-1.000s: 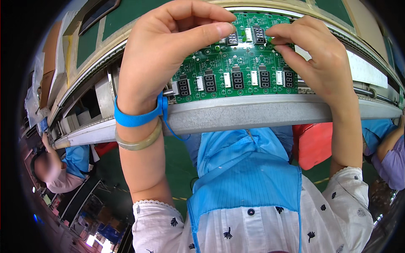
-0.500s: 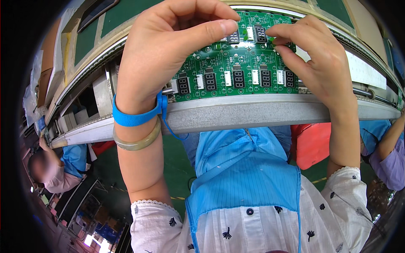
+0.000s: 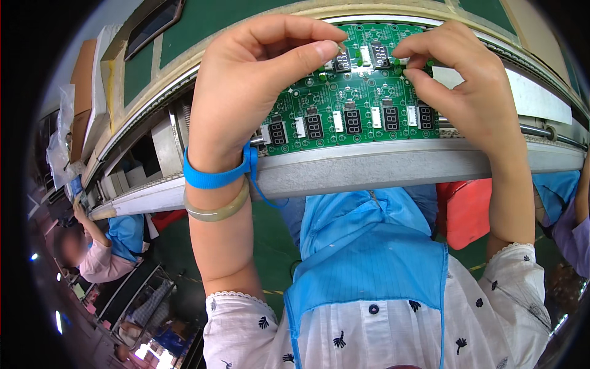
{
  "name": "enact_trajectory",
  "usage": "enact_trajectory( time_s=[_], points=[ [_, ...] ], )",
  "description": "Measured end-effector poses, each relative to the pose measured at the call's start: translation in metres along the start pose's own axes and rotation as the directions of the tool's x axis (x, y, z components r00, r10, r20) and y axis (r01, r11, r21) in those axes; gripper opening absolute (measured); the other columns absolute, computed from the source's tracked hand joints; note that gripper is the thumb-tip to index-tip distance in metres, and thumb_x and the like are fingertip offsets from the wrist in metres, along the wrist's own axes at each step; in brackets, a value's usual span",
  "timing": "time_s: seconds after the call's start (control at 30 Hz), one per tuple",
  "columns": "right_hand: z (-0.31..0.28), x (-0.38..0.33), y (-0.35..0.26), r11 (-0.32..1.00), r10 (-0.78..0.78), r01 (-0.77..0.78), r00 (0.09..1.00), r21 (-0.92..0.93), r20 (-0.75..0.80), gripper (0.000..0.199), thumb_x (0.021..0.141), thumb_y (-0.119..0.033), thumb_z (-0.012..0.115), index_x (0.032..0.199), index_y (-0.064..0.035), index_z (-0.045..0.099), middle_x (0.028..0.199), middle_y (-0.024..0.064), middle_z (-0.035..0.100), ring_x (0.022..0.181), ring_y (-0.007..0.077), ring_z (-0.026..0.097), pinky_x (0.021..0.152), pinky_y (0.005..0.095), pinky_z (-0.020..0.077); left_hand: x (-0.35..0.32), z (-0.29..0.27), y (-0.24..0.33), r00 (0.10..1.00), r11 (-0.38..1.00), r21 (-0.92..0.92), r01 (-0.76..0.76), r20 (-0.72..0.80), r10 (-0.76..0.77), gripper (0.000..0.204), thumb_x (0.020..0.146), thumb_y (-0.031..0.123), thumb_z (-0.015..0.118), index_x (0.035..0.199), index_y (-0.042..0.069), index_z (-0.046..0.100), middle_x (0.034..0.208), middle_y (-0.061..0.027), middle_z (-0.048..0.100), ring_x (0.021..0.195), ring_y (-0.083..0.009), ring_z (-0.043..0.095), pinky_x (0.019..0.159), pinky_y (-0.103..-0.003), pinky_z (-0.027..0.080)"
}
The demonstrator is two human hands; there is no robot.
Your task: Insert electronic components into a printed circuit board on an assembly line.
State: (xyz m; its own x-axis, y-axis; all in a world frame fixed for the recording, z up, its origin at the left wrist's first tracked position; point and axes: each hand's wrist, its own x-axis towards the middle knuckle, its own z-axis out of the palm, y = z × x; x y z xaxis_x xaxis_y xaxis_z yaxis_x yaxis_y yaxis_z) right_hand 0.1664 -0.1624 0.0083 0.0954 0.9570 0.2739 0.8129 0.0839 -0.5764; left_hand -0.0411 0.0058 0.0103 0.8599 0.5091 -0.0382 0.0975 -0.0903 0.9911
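Observation:
A panel of joined green circuit boards (image 3: 369, 135) lies in front of me, carrying black digit displays (image 3: 353, 121), white connectors (image 3: 376, 117) and small green LEDs (image 3: 359, 59). Over the panel's upper left, my left hand (image 3: 243, 80) has thumb and forefinger pinched together. A tiny thing seems to sit at those fingertips, too small to name. My right hand (image 3: 470, 80) is at the upper right, its thumb and curled fingers closed around a green LED (image 3: 398, 69) at the board's surface. My fingers hide parts of the upper row. A blue strap (image 3: 215, 178) circles my left wrist.
A grey metal rail (image 3: 369, 163) runs along the near side of the panel, with a metal rod (image 3: 534, 131) at right. Beyond are a pale ledge and a dark-framed flat object (image 3: 153, 27). People sit at far left (image 3: 104, 255) and right (image 3: 571, 227).
The whole view has shifted, so the panel and arms appear slightly lower and further right. Both hands stay over the same part of the panel, with only small finger movements.

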Motion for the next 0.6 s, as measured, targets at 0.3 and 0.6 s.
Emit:
enact_trajectory(
  time_s=[0.3,0.6],
  points=[
    [-0.015,0.008,-0.009,0.999,0.043,-0.042,0.996,0.015,-0.073,0.016,0.085,0.001,0.07,0.101,0.0013,0.072,0.092,0.0097,0.071,0.084,0.0197,0.067,0.077,0.0303,0.0536,-0.002,0.015,-0.003,0.994,0.995,0.073,-0.067,-0.081,0.073,0.014,0.09,0.002,0.075,0.104,0.0,0.078,0.097,-0.0041,0.076,0.086,-0.0087,0.067,0.077,-0.022,0.054],
    [0.02,0.023,0.043,0.906,-0.257,0.372,0.862,0.202,-0.437,0.015,0.08,-0.002,0.071,0.095,-0.0002,0.072,0.084,0.0126,0.067,0.084,0.0295,0.062,0.075,0.0383,0.0516,0.009,0.029,-0.004,0.927,0.75,0.555,-0.361,0.127,0.352,0.022,0.08,-0.008,0.074,0.099,0.004,0.078,0.097,-0.0038,0.075,0.079,-0.0108,0.059,0.069,-0.025,0.047]
  ],
)
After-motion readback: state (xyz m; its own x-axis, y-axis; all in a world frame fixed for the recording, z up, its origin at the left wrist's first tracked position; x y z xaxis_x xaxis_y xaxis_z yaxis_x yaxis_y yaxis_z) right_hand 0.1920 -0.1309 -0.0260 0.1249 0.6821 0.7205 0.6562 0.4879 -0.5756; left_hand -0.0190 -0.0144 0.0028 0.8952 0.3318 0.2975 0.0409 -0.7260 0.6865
